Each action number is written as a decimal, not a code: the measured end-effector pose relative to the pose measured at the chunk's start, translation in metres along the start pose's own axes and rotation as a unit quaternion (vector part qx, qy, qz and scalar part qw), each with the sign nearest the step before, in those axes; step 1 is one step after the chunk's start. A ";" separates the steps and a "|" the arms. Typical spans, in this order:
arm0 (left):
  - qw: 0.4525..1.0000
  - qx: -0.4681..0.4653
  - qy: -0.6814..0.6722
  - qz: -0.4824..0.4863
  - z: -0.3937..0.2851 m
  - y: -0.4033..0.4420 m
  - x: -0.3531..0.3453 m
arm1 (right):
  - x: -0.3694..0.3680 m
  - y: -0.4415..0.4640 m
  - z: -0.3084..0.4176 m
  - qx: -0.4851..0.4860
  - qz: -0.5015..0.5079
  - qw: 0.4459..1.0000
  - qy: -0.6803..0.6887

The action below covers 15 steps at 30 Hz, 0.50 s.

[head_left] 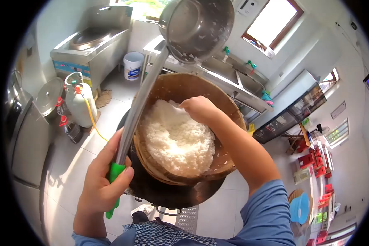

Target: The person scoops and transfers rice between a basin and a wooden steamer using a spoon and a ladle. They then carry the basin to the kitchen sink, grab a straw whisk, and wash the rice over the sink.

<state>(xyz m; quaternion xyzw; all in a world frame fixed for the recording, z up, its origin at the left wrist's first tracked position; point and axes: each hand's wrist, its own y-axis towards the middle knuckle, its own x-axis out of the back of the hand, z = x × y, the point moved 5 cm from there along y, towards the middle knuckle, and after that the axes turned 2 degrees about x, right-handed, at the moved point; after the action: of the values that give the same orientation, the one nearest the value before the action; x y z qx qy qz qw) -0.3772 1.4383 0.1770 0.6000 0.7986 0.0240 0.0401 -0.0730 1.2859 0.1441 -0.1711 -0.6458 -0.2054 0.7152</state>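
My left hand (104, 180) is wrapped around the green handle of a large metal ladle (133, 110). The ladle's round bowl (199, 28) is raised above the far rim of a wooden steamer bucket (229, 106), with rice grains stuck to it. White cooked rice (178, 143) fills much of the bucket and is hollowed in the middle. Inside the bucket, my right hand (200, 109) is closed at the far edge of the rice. Something whitish shows under its fingers, but I cannot tell it from the rice. The bucket sits over a dark wok (192, 194).
A steel stove (90, 53) stands at the back left, near a gas cylinder (84, 104) and dark bottles with red caps (71, 130). A white bucket (133, 65) is by the sink (219, 65). A fridge (291, 108) and red stools (305, 160) are on the right.
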 end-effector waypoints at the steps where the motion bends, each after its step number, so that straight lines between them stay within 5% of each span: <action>1: 1.000 0.003 -0.011 -0.006 0.001 0.003 -0.001 | -0.004 0.004 -0.008 -0.037 0.024 0.999 -0.011; 9: 0.999 -0.015 -0.027 0.027 0.010 0.010 -0.015 | 0.024 -0.075 -0.053 -0.169 0.108 0.969 -0.143; 12: 0.999 -0.019 -0.022 0.034 0.010 0.004 -0.019 | 0.060 -0.108 -0.018 -0.212 0.037 0.974 -0.072; 15: 0.999 -0.008 -0.021 0.025 0.007 0.001 -0.019 | 0.028 -0.112 0.009 -0.107 0.060 0.989 -0.087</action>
<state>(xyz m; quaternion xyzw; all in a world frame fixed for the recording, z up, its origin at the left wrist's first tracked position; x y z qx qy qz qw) -0.3705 1.4198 0.1710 0.6198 0.7821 0.0187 0.0613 -0.1358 1.1928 0.1708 -0.3023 -0.6686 -0.2143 0.6448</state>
